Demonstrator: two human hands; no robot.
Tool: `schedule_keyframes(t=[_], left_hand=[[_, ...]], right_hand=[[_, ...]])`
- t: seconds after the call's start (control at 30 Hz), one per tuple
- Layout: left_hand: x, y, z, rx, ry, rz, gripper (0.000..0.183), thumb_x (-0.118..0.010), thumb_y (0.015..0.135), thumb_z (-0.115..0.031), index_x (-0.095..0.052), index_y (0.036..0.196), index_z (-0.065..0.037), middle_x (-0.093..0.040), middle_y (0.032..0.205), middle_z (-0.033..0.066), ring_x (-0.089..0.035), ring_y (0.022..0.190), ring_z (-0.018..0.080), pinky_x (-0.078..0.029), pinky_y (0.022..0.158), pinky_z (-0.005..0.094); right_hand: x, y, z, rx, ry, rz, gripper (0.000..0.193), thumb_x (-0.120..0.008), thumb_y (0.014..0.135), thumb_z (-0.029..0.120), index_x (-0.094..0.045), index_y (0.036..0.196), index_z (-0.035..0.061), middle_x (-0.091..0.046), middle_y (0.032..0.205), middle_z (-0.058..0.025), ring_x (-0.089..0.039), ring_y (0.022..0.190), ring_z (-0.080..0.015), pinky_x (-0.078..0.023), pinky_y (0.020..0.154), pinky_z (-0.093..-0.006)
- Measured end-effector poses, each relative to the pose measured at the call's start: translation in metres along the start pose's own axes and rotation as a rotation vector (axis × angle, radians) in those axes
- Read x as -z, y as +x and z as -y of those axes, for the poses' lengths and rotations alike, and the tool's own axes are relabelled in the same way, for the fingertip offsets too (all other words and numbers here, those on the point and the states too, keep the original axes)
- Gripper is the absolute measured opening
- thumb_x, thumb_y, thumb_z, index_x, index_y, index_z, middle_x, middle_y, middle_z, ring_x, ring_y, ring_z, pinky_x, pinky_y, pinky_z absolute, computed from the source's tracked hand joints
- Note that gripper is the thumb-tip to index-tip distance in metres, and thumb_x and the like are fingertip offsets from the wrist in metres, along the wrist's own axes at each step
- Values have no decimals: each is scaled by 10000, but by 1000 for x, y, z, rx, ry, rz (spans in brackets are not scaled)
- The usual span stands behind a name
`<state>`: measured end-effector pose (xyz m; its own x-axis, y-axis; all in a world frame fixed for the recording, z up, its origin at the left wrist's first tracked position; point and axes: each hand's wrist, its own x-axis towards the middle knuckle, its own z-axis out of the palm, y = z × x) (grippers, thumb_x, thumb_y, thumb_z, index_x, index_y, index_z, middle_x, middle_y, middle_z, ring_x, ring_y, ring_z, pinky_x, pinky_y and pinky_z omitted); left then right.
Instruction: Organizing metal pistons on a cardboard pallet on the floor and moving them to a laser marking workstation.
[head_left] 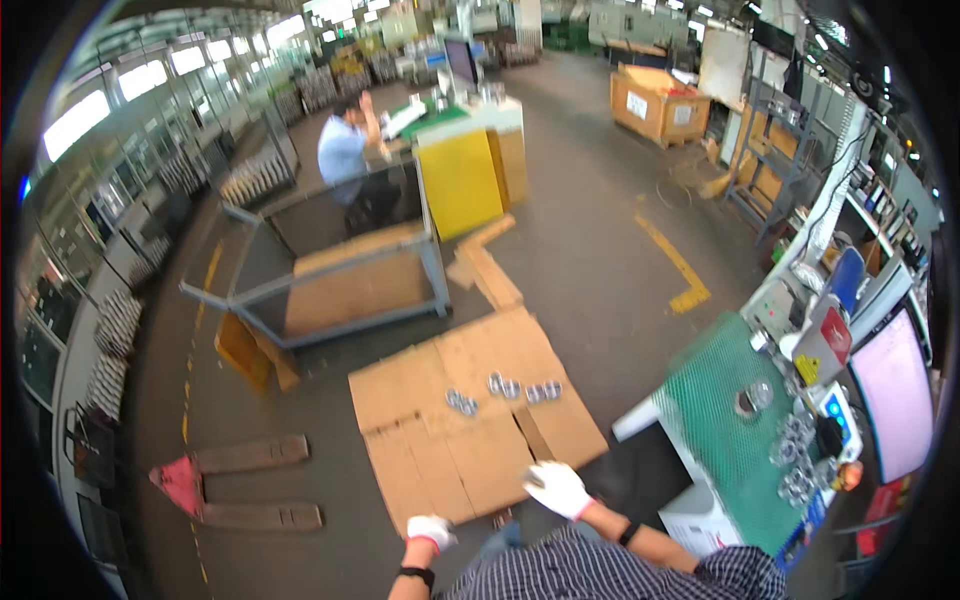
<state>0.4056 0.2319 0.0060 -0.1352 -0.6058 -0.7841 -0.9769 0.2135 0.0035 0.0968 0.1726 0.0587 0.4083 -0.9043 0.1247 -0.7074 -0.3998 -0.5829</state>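
Note:
Both my hands wear white gloves. My left hand is low at the near left corner of the cardboard sheets, loosely open with nothing visible in it. Out over the near right edge of the cardboard, my right hand has its fingers apart and holds nothing I can see. Farther out on the cardboard lie three small groups of shiny round metal parts: a left group, a middle group and a right group. Neither hand touches them.
At right, a green-matted workbench carries more metal parts and a monitor. A red pallet jack stands left. Beyond the cardboard are a grey metal-framed cart, a yellow panel and a seated person.

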Motion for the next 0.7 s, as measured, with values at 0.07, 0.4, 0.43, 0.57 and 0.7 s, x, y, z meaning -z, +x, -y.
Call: schedule_keyframes(t=[0.07,0.4,0.43,0.57,0.7], left_hand=[[-1,-17,13,46,-120,-100,432,-593,789,-476,-709,1142,-256,-695,1140,115,-670,1040,301,-542,866,427],[1,-29,-5,121,-409,-435,390,-668,785,-436,-723,1105,-221,-707,1059,134,-673,975,319,-533,848,433],[4,-29,-18,146,-344,-345,376,-642,797,-450,-724,1095,-237,-709,1059,124,-672,979,315,-537,836,448],[-30,-9,-56,-26,-349,-248,403,-593,817,-471,-699,1138,-251,-694,1142,83,-655,1050,305,-532,866,456],[-34,-1,-79,-170,-296,-150,522,-576,861,-463,-578,1327,-230,-647,1239,128,-628,1132,295,-494,961,427]], right_hand=[[-17,19,33,198,-40,12,262,-573,878,309,-656,954,73,-661,892,-149,-636,842,-343,-490,785,-428],[-11,50,64,415,-79,433,173,-562,815,237,-665,891,120,-634,782,-117,-625,777,-314,-462,698,-437],[-12,40,55,422,-117,402,176,-560,806,239,-669,875,120,-633,773,-127,-625,775,-321,-459,674,-450],[-25,-6,4,400,-65,454,203,-552,829,307,-648,922,153,-652,844,-131,-638,790,-331,-491,681,-462],[-12,-45,-18,136,-181,732,322,-538,853,362,-701,1083,207,-696,994,-139,-676,911,-309,-531,801,-456]])
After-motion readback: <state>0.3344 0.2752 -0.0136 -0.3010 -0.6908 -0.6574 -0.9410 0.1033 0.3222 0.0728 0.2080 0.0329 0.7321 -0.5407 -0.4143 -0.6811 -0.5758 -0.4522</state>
